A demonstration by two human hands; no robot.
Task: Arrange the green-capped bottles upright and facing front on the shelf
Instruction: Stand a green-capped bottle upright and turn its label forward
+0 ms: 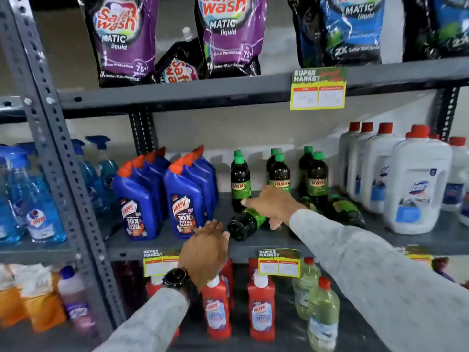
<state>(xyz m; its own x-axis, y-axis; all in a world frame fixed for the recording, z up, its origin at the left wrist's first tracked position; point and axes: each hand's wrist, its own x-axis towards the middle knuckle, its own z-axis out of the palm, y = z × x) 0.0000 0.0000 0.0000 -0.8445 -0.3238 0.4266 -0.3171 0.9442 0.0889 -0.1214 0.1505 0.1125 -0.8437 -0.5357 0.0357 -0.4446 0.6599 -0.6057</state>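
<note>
Several dark bottles with green caps and green "Sunny" labels stand upright on the middle shelf (253, 246); one stands at the left (239, 182), others in the middle (279, 175) and right (317, 177). One bottle lies on its side (245, 223) near the shelf front, base toward me. My right hand (272, 204) rests over the top of this lying bottle, fingers curled around it. More bottles lie flat behind my right forearm (347, 210), partly hidden. My left hand (205, 247), with a watch on the wrist, hovers flat at the shelf edge just left of the lying bottle's base.
Blue Harpic bottles (185, 196) stand left of the green-capped ones. White jugs with red caps (416, 189) stand to the right. Detergent pouches (228, 34) fill the shelf above; red bottles (261, 308) fill the shelf below. A grey upright post (58, 158) borders the bay at left.
</note>
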